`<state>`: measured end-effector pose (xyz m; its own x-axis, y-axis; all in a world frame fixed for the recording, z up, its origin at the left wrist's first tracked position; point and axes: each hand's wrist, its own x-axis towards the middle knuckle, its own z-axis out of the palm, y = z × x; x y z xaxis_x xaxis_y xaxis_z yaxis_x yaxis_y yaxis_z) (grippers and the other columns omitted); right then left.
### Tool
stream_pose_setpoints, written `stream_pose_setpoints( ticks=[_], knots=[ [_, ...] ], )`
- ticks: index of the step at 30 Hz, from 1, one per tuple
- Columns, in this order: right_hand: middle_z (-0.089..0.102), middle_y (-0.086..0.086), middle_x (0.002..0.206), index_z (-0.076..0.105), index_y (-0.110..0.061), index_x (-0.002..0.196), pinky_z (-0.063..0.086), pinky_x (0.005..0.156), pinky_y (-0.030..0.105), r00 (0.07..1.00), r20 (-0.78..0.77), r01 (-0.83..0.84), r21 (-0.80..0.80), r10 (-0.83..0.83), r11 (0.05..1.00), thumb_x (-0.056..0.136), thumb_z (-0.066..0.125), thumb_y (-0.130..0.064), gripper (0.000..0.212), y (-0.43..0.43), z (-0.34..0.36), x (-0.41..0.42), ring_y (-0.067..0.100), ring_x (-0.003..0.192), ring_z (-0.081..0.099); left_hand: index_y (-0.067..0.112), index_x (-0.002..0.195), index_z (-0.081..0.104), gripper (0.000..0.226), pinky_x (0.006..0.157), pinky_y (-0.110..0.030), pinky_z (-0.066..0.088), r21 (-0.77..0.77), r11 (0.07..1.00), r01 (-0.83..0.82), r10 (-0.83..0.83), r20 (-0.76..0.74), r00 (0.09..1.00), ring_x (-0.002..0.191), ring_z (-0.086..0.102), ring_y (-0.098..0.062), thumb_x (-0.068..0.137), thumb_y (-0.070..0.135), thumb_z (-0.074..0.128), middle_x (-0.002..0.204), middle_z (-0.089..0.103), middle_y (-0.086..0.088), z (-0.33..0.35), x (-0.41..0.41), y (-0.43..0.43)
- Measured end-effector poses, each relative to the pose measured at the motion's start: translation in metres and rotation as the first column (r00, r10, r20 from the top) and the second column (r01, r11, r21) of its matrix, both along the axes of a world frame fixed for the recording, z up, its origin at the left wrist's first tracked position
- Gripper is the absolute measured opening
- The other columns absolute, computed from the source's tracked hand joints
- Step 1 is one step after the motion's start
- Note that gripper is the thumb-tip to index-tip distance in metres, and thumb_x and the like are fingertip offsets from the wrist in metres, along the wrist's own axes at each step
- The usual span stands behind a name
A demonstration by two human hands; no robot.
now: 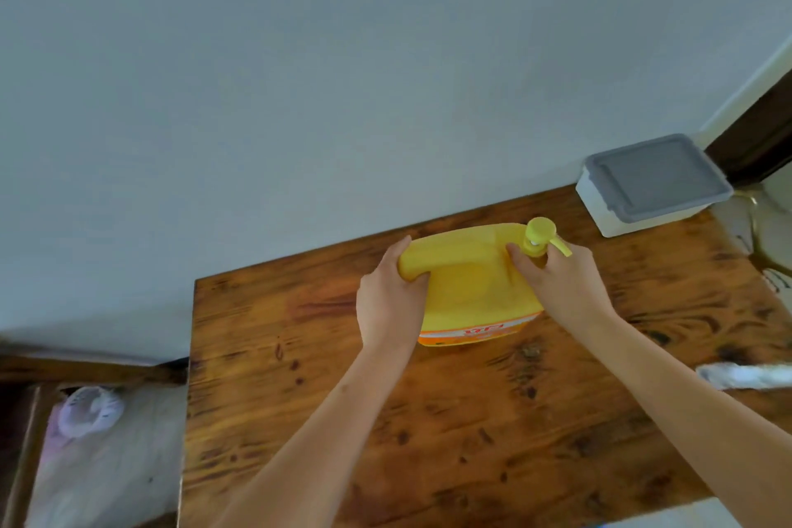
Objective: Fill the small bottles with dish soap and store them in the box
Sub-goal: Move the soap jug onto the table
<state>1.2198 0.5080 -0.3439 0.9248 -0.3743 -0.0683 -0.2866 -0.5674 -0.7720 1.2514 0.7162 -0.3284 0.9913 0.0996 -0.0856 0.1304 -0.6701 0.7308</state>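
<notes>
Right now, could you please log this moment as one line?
left hand grips jug handle | right hand holds pump | box lidded

The bench [300, 399] is dark-stained wood with knots and streaky grain; its far edge runs along a pale wall [300, 77]. A yellow jug [467, 283] with a pump [541, 234] on top stands near the middle of that far edge, an orange label low on its near side; a white box [608, 219] with a grey lid [655, 176] sits at the far right corner, well apart from the jug; a blurred white thing [741, 375] lies at the right edge.
</notes>
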Motion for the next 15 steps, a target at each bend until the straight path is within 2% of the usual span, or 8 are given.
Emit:
stream_pose_setpoints(
  ticks=[5,8,10,13,15],
  knots=[
    [0.053,-0.022,0.068,0.065,-0.021,0.104,0.033,0.056,0.007,0.999,-0.048,-0.010,0.043,0.012,0.999,0.082,0.054,-0.063,0.048,-0.026,-0.020,0.003,-0.007,0.059,0.051,0.046,0.124,0.058,0.048,0.065,-0.025,0.055,-0.019,1.000,-0.021,0.021,-0.010,1.000,0.087,0.067,-0.009,0.078,0.030,0.061,0.101,0.072,0.017,-0.017,-0.005,-0.021],
    [0.052,-0.016,0.060,0.063,-0.017,0.095,0.032,0.046,0.005,0.999,-0.047,0.002,0.014,-0.002,1.000,0.082,0.055,-0.061,0.046,-0.031,-0.031,-0.001,-0.006,0.050,0.051,0.045,0.124,0.058,0.049,0.057,-0.020,0.050,0.009,1.000,-0.013,0.013,-0.002,1.000,0.079,0.065,-0.006,0.077,0.029,0.061,0.096,0.072,0.018,-0.031,-0.005,-0.027],
    [0.046,-0.009,0.054,0.061,-0.007,0.095,0.030,0.036,0.012,0.999,-0.021,-0.028,-0.061,0.027,0.998,0.084,0.056,-0.055,0.049,-0.036,-0.043,-0.007,0.002,0.043,0.047,0.043,0.124,0.060,0.050,0.062,-0.026,0.055,0.019,1.000,-0.005,0.005,-0.012,1.000,0.081,0.068,-0.009,0.076,0.030,0.060,0.097,0.073,0.016,-0.041,-0.006,-0.029],
    [0.046,-0.005,0.054,0.060,0.000,0.095,0.030,0.037,0.012,0.999,-0.011,-0.042,-0.111,0.041,0.993,0.087,0.058,-0.051,0.052,-0.038,-0.060,-0.015,0.006,0.041,0.043,0.042,0.124,0.060,0.051,0.069,-0.035,0.058,0.045,0.999,-0.003,0.005,-0.037,0.999,0.084,0.069,-0.016,0.075,0.032,0.059,0.096,0.074,0.011,-0.060,-0.013,-0.032],
    [0.054,0.008,0.059,0.060,0.005,0.094,0.032,0.037,0.017,0.996,-0.027,-0.086,-0.155,0.083,0.984,0.089,0.058,-0.046,0.052,-0.039,-0.068,-0.021,0.010,0.043,0.042,0.041,0.124,0.060,0.049,0.071,-0.036,0.057,0.064,0.998,-0.003,0.006,-0.050,0.999,0.082,0.069,-0.020,0.076,0.030,0.059,0.092,0.075,0.008,-0.070,-0.021,-0.033]
  ],
)
